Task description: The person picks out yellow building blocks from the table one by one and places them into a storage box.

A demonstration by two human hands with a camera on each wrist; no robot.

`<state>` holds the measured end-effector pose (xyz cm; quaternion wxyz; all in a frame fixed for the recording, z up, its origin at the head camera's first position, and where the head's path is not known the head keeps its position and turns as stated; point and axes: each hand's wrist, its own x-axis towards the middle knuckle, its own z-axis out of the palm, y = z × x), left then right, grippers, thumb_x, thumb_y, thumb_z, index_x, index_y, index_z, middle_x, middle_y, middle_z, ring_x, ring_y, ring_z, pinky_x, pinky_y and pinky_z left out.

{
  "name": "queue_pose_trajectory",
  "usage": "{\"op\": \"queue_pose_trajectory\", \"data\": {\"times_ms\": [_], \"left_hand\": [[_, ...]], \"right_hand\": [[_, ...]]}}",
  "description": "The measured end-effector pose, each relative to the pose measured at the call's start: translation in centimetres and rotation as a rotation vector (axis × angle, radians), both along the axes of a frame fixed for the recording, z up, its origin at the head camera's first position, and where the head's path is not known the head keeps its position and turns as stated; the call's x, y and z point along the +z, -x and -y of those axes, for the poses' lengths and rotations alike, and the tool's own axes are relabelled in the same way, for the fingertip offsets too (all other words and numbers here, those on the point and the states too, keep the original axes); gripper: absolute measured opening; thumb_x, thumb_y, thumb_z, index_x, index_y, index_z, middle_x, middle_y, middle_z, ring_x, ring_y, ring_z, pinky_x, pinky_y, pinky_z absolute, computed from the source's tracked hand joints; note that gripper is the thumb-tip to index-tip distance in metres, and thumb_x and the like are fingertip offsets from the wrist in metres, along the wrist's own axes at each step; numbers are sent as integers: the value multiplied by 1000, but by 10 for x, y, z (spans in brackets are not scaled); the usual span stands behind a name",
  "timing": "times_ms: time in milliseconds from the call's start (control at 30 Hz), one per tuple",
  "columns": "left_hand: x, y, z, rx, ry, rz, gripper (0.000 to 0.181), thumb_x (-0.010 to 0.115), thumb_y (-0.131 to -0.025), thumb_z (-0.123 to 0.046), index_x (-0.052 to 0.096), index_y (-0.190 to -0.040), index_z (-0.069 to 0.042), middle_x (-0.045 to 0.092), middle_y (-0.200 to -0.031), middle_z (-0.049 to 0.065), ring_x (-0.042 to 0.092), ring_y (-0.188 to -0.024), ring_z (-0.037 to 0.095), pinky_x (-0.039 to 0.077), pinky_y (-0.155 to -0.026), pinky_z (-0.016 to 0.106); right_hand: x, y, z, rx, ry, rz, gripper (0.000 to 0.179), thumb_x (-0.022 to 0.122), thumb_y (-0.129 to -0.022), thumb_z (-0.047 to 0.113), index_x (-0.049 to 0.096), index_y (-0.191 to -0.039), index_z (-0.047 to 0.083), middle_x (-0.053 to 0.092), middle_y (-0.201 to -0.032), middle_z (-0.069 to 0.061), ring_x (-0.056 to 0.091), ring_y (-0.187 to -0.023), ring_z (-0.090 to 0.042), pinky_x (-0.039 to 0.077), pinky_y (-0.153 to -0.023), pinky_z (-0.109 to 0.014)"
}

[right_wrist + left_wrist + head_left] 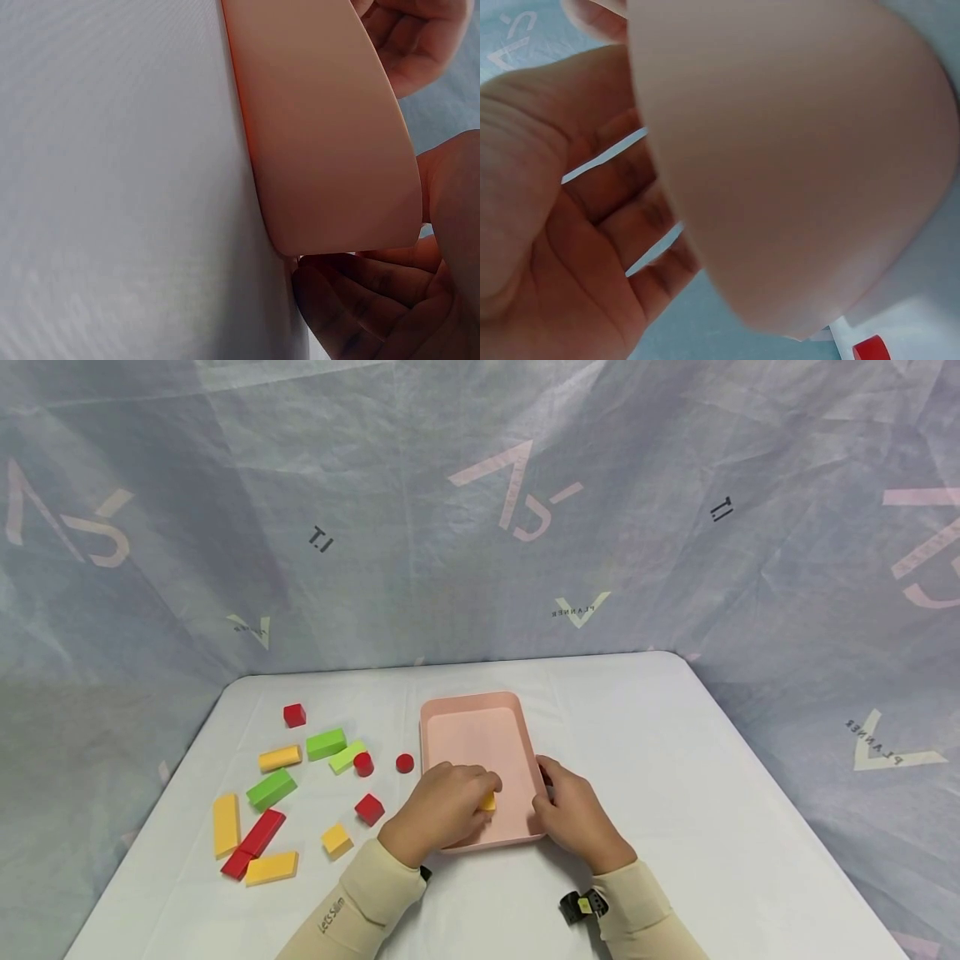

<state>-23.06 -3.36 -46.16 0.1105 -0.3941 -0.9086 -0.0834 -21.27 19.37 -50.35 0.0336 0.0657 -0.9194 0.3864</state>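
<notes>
A shallow pink tray (472, 735) stands on the white table. Over its near left part is my left hand (447, 806), pinching a yellow block (488, 802) between thumb and fingers. Most of that block is hidden by the hand. My right hand (581, 817) grips the tray's right side, thumb at the rim and fingers on the outer wall. In the right wrist view, fingertips (319, 289) lie against the tray's lower corner. The left wrist view shows the tray's outer wall (795, 165) in front of the left hand's fingers.
Left of the tray lie two red discs (405, 763), a red cube (369, 809) and a yellow cube (337, 841). Farther left are green blocks (272, 789), yellow blocks (227, 825), red bars (262, 833), a yellow half-round piece (281, 758) and another red cube (295, 716).
</notes>
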Motion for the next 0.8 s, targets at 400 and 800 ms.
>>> {"op": "queue_pose_trajectory", "data": {"times_ms": [400,800], "left_hand": [[-1,-1,0,-12,-6,4,24,84,-80,-18,75,-103,-18,70,-85,-9,63,-69,9,50,-67,30],[-4,0,0,-12,4,5,24,84,-80,-19,75,-102,-18,70,-84,-10,63,-71,8,49,-67,30]], "right_hand": [[-1,1,0,-4,-6,0,56,58,-93,9,54,-148,10,68,-135,-7,66,-121,-19,54,-100,-44],[-3,1,-1,-1,-23,0,58,58,-92,9,52,-149,9,68,-136,-7,65,-123,-19,53,-101,-44]]}}
